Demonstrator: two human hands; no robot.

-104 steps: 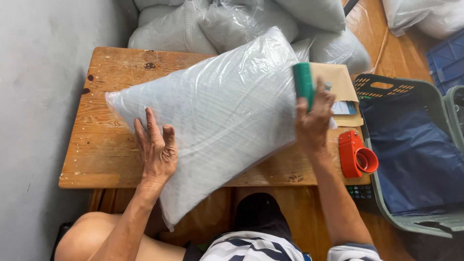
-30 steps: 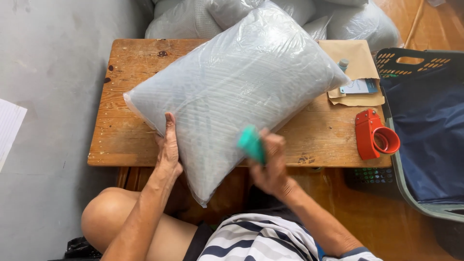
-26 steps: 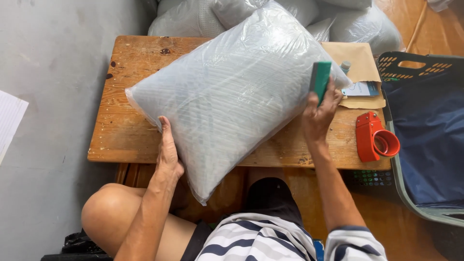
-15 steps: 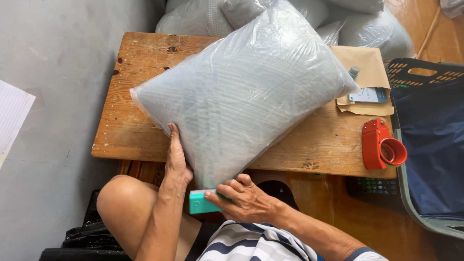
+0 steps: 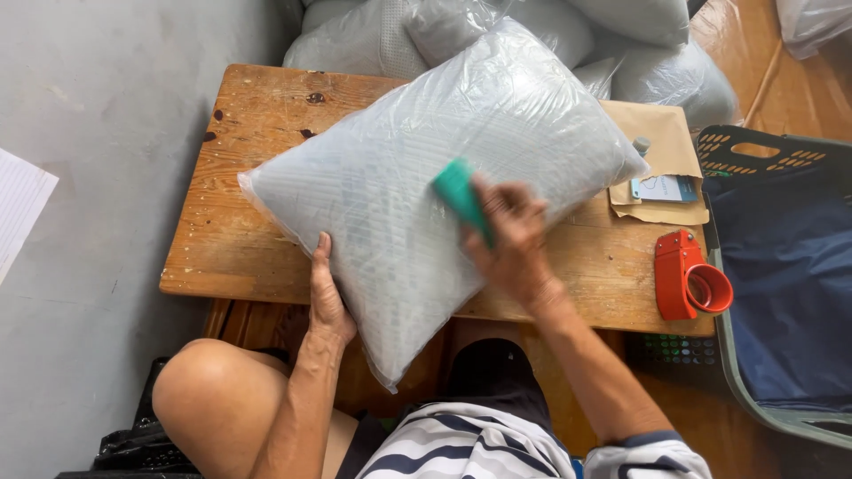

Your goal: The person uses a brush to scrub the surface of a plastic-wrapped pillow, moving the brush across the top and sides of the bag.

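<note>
The wooden surface (image 5: 266, 266) carries a large grey pillow sealed in clear plastic (image 5: 426, 204), lying diagonally with its near corner overhanging the front edge. Since half a second ago the right hand (image 5: 515, 244) has been brought up from below that edge onto the top of the pillow; a sweep across the wrap appears to be in progress. The left hand (image 5: 327, 297) has stayed flat against the pillow's near-left side, its grip released, steadying only. The right grip is clenched around a small green block (image 5: 461, 197), pressed on the plastic just beyond the fingers. Right of that grip, well apart, a red tape dispenser (image 5: 688, 279) and a brown envelope (image 5: 661, 164) are noted.
</note>
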